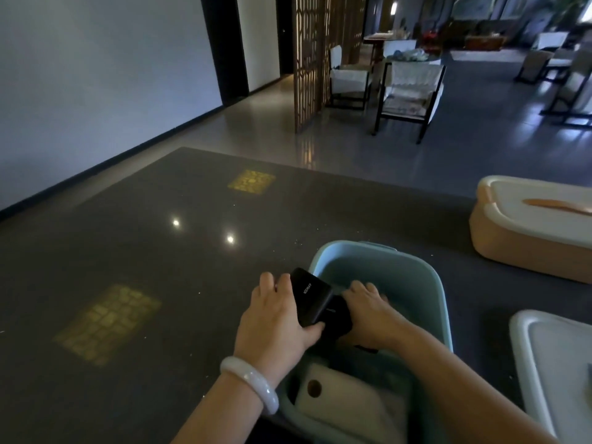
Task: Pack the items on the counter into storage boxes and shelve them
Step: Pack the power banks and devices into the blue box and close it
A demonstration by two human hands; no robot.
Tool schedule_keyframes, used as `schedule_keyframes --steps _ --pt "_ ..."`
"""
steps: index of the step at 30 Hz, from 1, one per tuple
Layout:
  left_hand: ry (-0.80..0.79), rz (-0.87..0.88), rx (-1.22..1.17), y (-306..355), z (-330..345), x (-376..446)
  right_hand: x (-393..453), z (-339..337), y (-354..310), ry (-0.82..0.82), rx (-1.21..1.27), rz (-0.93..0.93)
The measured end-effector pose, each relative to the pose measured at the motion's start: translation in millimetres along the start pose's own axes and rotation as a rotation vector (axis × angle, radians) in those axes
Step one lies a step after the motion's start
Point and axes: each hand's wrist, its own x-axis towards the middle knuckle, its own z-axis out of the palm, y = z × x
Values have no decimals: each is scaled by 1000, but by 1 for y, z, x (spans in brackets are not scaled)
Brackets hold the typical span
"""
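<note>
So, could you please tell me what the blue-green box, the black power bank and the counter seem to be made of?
The blue-green box looks like matte moulded plastic: smooth walls, rounded rim. The black power bank, gripped by the left hand, seems satin plastic or coated metal; it carries pale printed lettering. The counter looks like polished dark speckled stone, mirroring ceiling lights.

on a dark speckled stone counter [128, 251] stands an open pale blue plastic storage box [426, 283]. over its left rim the left hand [275, 325], with a white bangle [250, 387] on the wrist, grips a black rectangular power bank [312, 296], tilted. the right hand [371, 312] reaches into the box and holds a second dark flat item [339, 318]. a white flat object with a round hole [339, 408] lies inside. to the right sit a peach lidded box [519, 245] and a white lid [557, 363].
</note>
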Motion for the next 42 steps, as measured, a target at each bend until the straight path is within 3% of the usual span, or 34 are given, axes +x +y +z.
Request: schedule_keyframes --steps 5,21,42 --pt "-21 12 2 -1 3 3 6 15 6 -171 -4 59" --pt "-17 -41 -36 -7 8 3 4 10 5 -211 106 41" --pt "-41 -51 1 -3 4 2 8 8 9 -406 187 2"
